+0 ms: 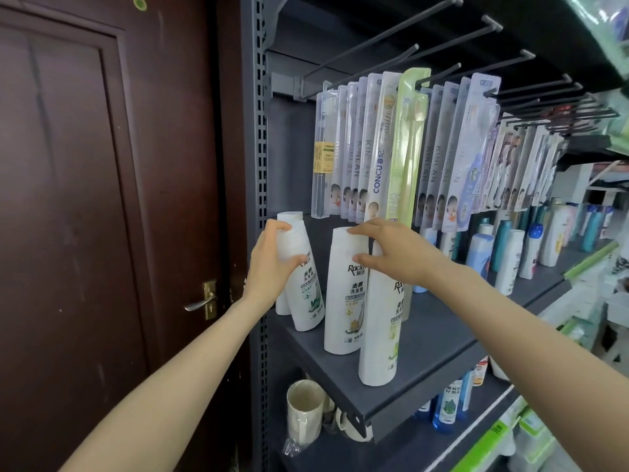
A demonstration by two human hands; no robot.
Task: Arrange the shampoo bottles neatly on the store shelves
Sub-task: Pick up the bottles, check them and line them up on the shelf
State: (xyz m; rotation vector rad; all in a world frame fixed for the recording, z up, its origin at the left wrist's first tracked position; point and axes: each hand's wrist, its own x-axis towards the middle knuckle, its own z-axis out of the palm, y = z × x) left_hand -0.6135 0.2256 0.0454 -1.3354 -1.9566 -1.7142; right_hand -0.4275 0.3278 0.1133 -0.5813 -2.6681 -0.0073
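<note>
Bottles (303,277) within both hands (272,264)

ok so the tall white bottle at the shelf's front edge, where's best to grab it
Probably around the upper body just under the cap, coming from the front right. The tall white shampoo bottle stands upright at the shelf edge, its left side crowded by the middle bottle that the right hand holds.

Even, soft daylight is seen across the shelf (425,338), brightest to the right of it, where the background is washed out. Straight lines are bowed by wide-angle distortion. Items at the far right edge are blurred.
</note>
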